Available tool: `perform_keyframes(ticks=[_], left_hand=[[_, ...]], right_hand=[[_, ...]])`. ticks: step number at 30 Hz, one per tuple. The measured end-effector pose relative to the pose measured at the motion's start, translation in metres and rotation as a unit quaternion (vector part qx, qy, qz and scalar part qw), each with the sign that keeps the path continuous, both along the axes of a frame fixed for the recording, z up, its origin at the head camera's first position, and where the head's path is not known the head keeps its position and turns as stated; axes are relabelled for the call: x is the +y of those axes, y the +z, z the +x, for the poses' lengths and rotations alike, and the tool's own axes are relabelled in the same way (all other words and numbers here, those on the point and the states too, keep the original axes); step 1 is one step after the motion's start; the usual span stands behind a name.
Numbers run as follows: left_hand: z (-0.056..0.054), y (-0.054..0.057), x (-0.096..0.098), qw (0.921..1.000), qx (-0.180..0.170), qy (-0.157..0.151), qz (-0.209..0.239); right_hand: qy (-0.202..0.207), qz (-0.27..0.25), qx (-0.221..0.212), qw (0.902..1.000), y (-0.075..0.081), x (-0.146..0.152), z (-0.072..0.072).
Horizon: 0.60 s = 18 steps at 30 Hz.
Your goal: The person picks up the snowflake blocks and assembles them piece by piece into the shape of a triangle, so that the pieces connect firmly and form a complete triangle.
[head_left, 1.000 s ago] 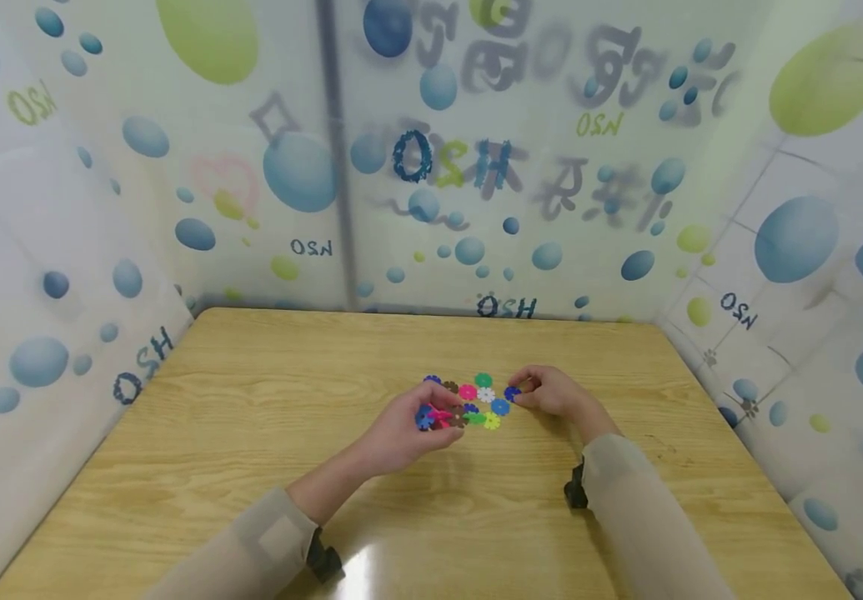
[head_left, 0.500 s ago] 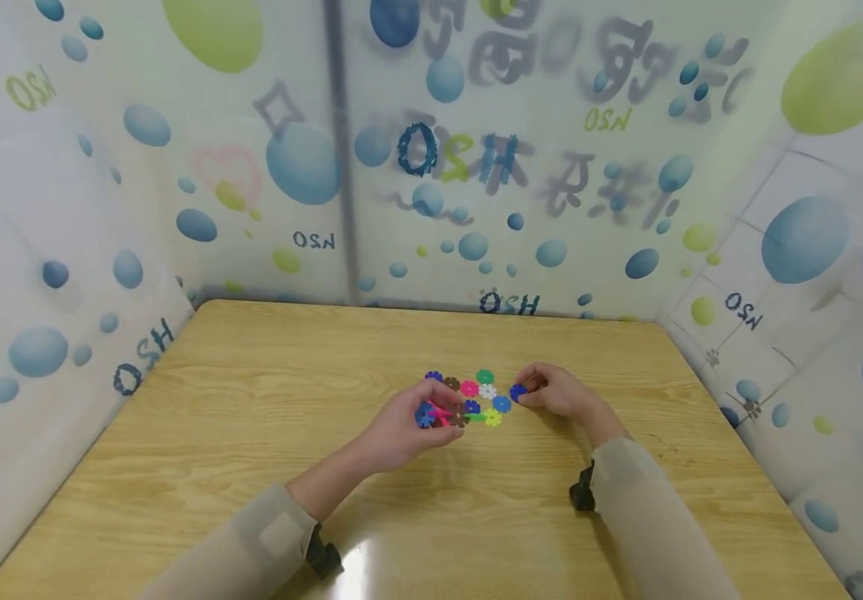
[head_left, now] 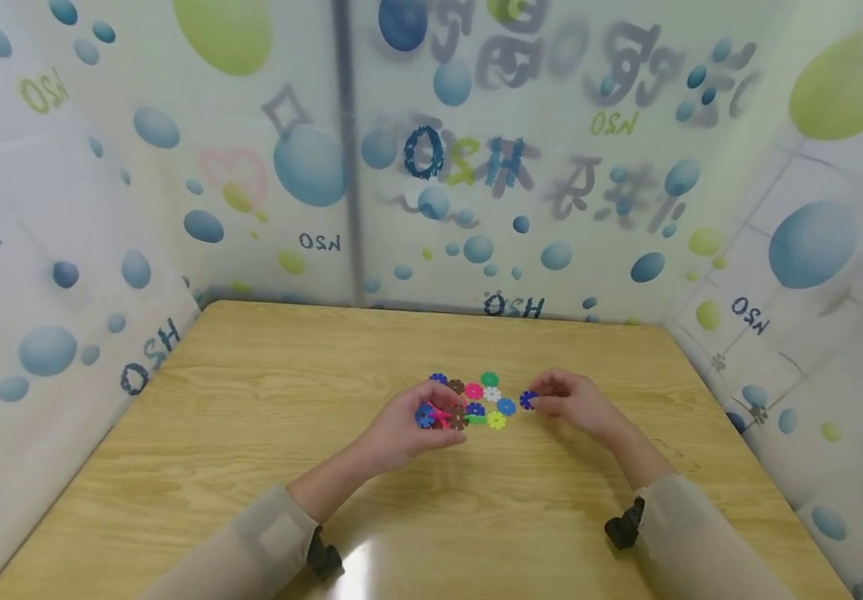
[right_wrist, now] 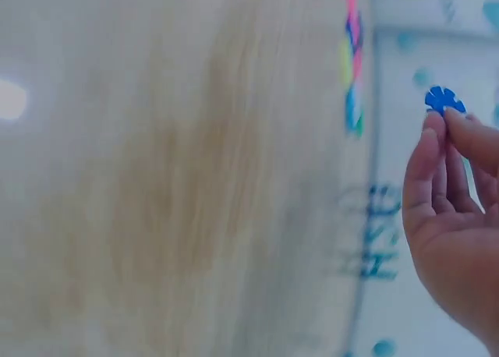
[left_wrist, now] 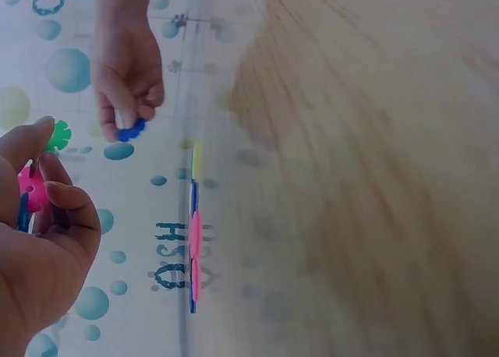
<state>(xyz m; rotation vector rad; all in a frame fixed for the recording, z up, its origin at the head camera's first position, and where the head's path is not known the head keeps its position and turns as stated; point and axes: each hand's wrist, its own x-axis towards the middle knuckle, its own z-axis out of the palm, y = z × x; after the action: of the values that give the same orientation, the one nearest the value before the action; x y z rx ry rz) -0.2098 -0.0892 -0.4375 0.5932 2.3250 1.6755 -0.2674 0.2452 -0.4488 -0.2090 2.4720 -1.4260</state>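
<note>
My right hand [head_left: 581, 407] pinches a dark blue notched flower disc [head_left: 527, 401] between thumb and fingertips, raised to the right of the other discs. In the right wrist view, that same blue disc [right_wrist: 445, 100] stands up from the fingertips. My left hand [head_left: 399, 429] holds a small cluster of interlocked flower discs, with a blue disc [head_left: 424, 416], a pink disc [head_left: 439, 414] and a brown disc [head_left: 459, 419] showing between thumb and fingers. A green disc [left_wrist: 59, 136] juts from this cluster in the left wrist view. The palm hides part of it.
Loose discs lie flat on the wooden table [head_left: 288, 367] just beyond the left hand: green [head_left: 489, 379], white [head_left: 492, 393], pink [head_left: 473, 391], light blue [head_left: 506, 407], yellow [head_left: 496, 421] and several others. A bubble-patterned curtain [head_left: 251, 250] encloses the table's back and sides.
My right hand has moved right and slightly nearer, carrying the dark blue disc away from the loose discs. My left hand stays nearly in place with its cluster.
</note>
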Motion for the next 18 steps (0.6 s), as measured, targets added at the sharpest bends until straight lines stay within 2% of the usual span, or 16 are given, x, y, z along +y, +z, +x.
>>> perform_keyframes(ticks=[5, 9, 13, 18], left_hand=[[0.000, -0.001, 0.001, 1.0000, -0.002, -0.002, 0.002], [0.002, -0.002, 0.002, 1.0000, 0.001, -0.004, 0.006], [0.003, -0.002, 0.003, 0.9999, 0.009, -0.005, 0.011], [0.002, -0.003, 0.004, 0.9997, 0.017, -0.010, 0.012]], right_hand=[[0.018, -0.073, 0.011, 0.9971, 0.022, -0.020, 0.037], [0.018, -0.130, -0.019, 0.9912, 0.031, -0.035, 0.059], [0.004, -0.174, -0.050, 0.9834, 0.034, -0.043, 0.069], [-0.009, -0.199, -0.076, 0.9770, 0.032, -0.047, 0.072]])
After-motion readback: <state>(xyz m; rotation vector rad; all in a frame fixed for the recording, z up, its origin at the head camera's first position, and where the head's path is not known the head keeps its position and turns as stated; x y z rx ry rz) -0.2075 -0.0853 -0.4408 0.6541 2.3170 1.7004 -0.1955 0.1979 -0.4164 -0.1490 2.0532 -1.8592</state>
